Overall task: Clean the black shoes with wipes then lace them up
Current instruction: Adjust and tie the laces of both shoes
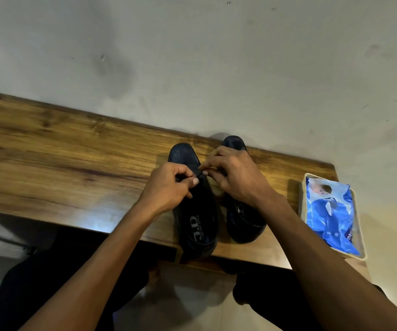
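Observation:
Two black shoes stand side by side on the wooden table (pixel 61 149), toes toward the wall. The left shoe (pixel 196 218) shows a printed insole, and its heel hangs slightly over the table's near edge. The right shoe (pixel 242 220) is partly covered by my right forearm. Over the left shoe's lacing area, my left hand (pixel 168 187) pinches the black lace (pixel 199 173). My right hand (pixel 235 175) pinches the same lace from the other side, fingertips nearly touching the left hand's. The eyelets are hidden under my fingers.
A blue pack of wipes (pixel 331 211) lies in a shallow pale tray (pixel 362 237) at the table's right end. A stained pale wall (pixel 216 56) rises right behind the table. My dark-trousered legs are below the near edge.

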